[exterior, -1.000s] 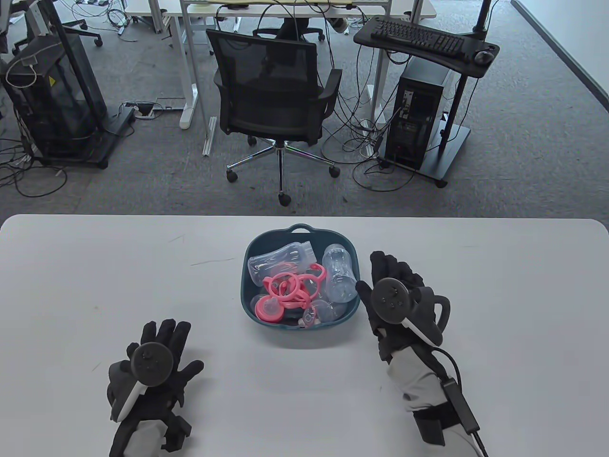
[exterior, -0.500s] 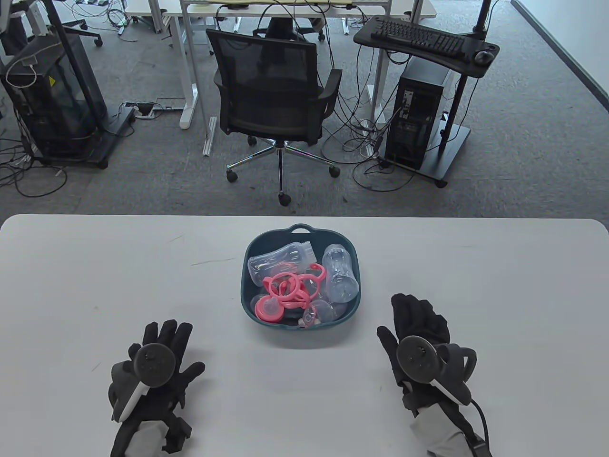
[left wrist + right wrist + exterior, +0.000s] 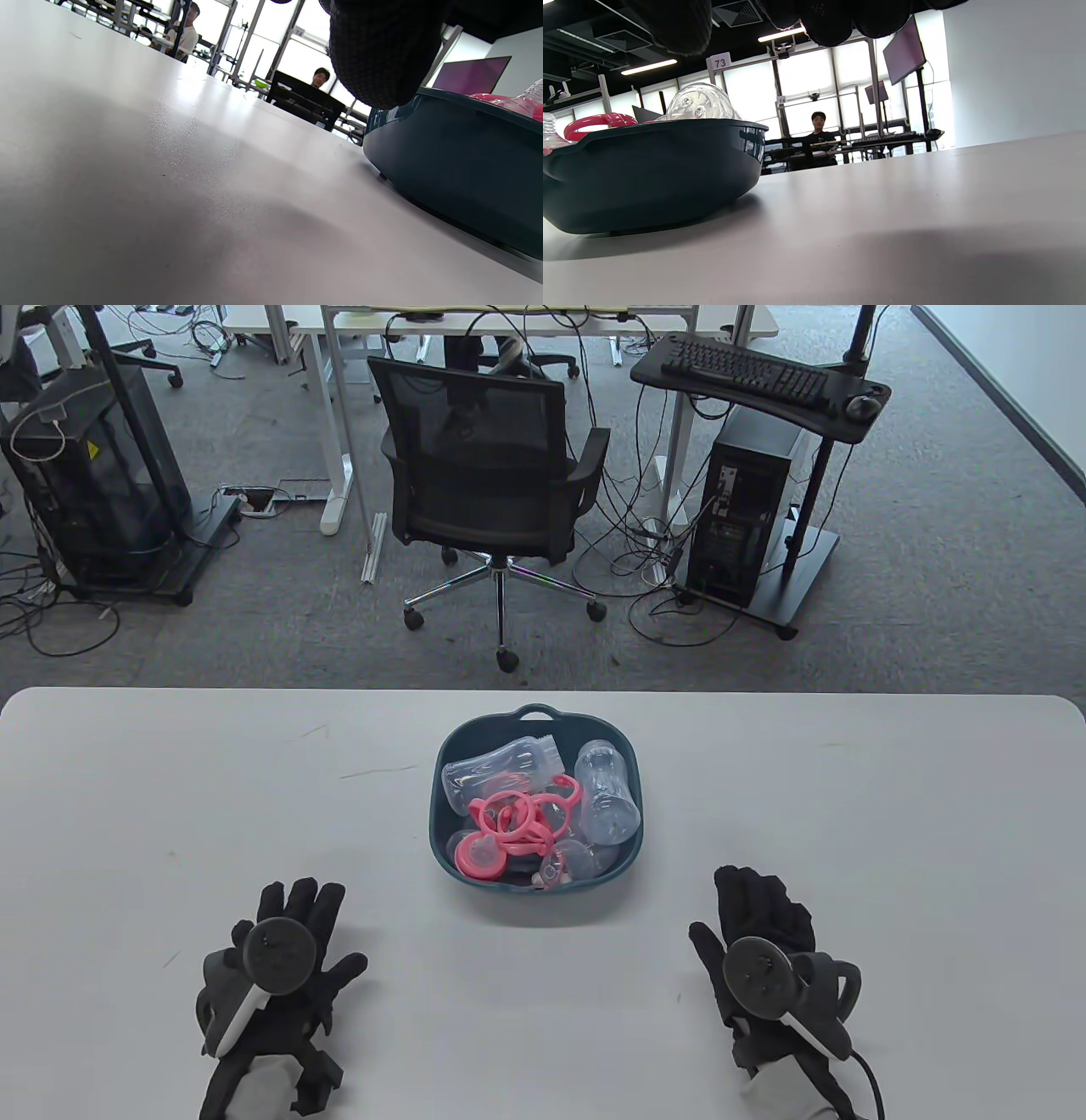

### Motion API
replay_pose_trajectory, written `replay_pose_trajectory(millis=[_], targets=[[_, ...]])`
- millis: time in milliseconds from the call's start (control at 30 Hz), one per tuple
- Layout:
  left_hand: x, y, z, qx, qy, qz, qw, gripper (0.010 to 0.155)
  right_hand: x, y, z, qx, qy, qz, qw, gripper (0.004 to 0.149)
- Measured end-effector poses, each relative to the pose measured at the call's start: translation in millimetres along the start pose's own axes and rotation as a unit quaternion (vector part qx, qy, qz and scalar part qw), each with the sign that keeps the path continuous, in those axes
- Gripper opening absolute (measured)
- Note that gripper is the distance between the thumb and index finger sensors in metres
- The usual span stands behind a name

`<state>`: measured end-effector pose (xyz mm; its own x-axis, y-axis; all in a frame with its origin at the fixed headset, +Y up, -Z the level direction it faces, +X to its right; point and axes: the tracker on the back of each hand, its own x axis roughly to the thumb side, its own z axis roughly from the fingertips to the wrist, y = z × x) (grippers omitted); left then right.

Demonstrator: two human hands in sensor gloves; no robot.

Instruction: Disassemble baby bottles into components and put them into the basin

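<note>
Two gloved hands lie flat on the white bench (image 3: 170, 780) with nothing in them, and the job looks all but done. At left, the left hand (image 3: 284, 954) rests palm down, fingers spread and relaxed, well short of the dark teal basin (image 3: 441, 848). In the middle, the basin holds the sorted parts: a clear bottle body (image 3: 501, 770) lying across its far side, a tangle of pink handle rings (image 3: 517, 814) beside a pink collar with its teat (image 3: 479, 855), and a second clear bottle body (image 3: 607, 791) along the right wall. Small clear pieces near the front rim, probably caps or teats, are too jumbled to name with confidence. At right, the right hand (image 3: 764, 933) rests on the bench with fingers straight, near the basin but apart from it. No bottle or loose part shows on the bench outside the basin, so nothing appears left to take apart.
</note>
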<state>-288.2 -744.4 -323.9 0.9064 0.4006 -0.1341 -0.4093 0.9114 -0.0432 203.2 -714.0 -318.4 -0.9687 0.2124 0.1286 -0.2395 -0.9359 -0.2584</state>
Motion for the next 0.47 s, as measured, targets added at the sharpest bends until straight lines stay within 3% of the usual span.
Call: replay_pose_trajectory(millis=[467], targets=[[2.2,0.3,0.4,0.003,0.0,-0.005,1.0,0.083,-10.9,-2.2,6.1,-0.003,0.01,-0.025,1.0,0.07]])
